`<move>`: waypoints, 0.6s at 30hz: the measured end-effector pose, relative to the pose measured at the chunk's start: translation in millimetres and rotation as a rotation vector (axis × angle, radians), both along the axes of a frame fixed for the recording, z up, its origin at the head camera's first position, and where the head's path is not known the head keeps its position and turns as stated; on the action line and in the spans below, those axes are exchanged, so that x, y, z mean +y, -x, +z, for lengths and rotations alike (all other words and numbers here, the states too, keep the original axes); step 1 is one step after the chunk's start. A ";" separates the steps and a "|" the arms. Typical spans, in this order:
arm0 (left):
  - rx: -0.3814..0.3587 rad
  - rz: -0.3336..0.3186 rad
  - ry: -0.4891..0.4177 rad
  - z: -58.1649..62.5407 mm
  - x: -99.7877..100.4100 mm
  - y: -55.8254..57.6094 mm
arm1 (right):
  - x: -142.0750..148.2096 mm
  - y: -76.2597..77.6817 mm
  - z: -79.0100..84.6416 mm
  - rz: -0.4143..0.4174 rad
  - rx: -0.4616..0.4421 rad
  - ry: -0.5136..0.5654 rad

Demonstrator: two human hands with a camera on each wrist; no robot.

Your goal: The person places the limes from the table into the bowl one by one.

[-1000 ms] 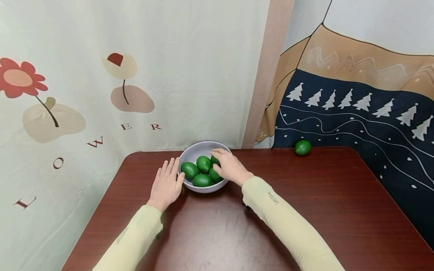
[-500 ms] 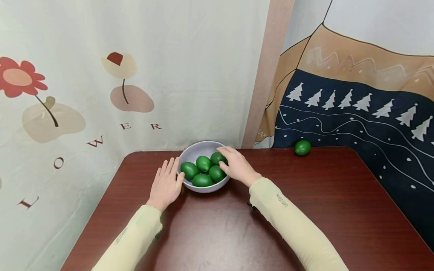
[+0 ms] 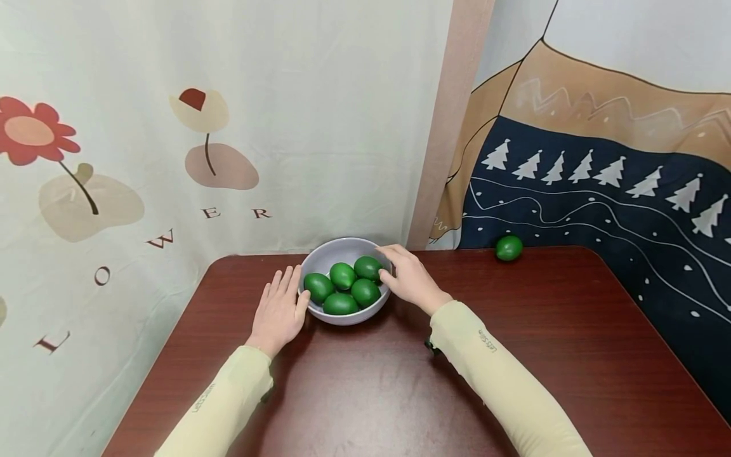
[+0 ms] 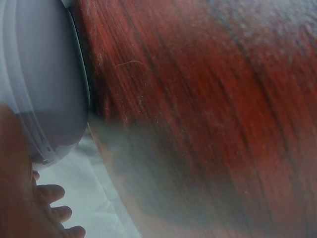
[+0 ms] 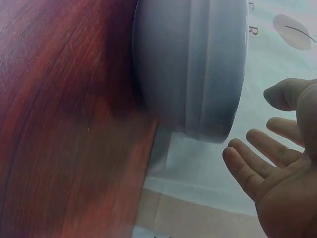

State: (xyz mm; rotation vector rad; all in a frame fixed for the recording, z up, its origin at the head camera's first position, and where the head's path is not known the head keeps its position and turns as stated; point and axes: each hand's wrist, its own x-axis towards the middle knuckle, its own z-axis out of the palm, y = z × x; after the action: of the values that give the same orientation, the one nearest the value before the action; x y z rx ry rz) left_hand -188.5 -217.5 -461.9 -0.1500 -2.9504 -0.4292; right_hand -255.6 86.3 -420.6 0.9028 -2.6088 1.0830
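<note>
A pale lavender bowl stands near the table's back edge with several green limes inside. My left hand lies along the bowl's left side, fingers straight and thumb at the rim. In the left wrist view, its fingers show beside the bowl wall. My right hand hovers at the bowl's right rim, fingers relaxed and nothing in them. The right wrist view shows those fingers spread and apart from the bowl wall.
One more green lime lies at the back right edge of the dark red wooden table. Printed curtains hang right behind the table's back edge.
My right hand has drawn back to the right, from over the limes to the bowl's rim, uncovering the limes on that side. The left hand has stayed in place.
</note>
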 end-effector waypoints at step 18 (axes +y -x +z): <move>-0.001 0.009 0.002 -1.9 -0.1 1.6 | 23.4 6.3 -2.6 -0.073 -0.022 -0.011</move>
State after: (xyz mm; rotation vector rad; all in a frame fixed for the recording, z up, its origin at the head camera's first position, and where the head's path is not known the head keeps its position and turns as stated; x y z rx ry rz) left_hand -190.2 -217.6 -463.9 -0.1366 -2.9518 -0.4248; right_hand -261.8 109.7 -423.3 0.7949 -2.6461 1.0668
